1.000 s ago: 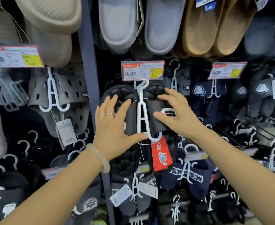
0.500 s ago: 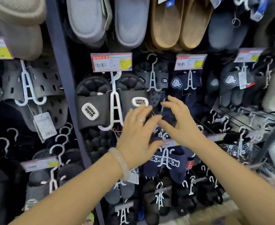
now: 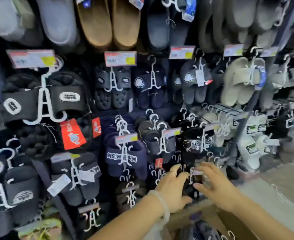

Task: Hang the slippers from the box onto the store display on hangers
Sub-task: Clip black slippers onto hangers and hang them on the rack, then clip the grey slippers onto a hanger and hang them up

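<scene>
Both hands reach low on the store display [image 3: 43, 181]. The left hand [image 3: 173, 189] and right hand [image 3: 212, 184], fingers loosely spread, flank a dark slipper pair [image 3: 188, 187]; whether they grip it, blur hides. The box [image 3: 210, 222] sits below, slippers [image 3: 201, 229] inside

Both forearms are bare, with no sleeves in view. The left wrist wears a pale, translucent, smooth, rounded bangle [image 3: 161, 203]. A thin ring [image 3: 172, 172] sits on one of the fingers of the left hand [image 3: 173, 189]. The right hand [image 3: 215, 187] wears nothing.
</scene>
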Available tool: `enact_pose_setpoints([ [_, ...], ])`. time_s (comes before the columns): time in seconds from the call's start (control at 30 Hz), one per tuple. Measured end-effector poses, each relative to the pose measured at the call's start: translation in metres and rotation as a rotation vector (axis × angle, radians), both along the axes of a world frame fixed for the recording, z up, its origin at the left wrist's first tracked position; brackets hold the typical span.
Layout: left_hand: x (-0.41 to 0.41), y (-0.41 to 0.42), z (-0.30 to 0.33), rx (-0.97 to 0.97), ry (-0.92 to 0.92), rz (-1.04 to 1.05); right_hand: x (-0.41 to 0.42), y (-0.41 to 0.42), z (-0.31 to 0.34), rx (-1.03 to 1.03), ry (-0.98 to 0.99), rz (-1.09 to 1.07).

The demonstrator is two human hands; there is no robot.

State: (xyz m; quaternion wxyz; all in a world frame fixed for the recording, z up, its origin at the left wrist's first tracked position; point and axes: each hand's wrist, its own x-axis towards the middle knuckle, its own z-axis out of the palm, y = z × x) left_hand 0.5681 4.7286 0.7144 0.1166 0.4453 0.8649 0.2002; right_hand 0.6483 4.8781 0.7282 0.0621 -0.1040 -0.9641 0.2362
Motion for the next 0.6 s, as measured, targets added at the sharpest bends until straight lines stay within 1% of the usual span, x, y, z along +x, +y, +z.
enact_pose_setpoints([
  [0.1,0.028,0.041,-0.025,-0.061,-0.107,-0.025,0.039,0.043,-0.023,-0.041,-0.032,-0.065],
  [0.27,0.046,0.1,-0.047,-0.16,-0.144,-0.07,0.066,0.1,-0.043,-0.05,-0.075,-0.139],
  [0.47,0.027,0.178,-0.069,-0.206,-0.145,-0.115,0.054,0.165,-0.074,-0.072,-0.162,-0.195],
  [0.6,0.003,0.234,-0.09,-0.195,-0.208,-0.122,0.03,0.21,-0.093,-0.053,-0.209,-0.192],
])
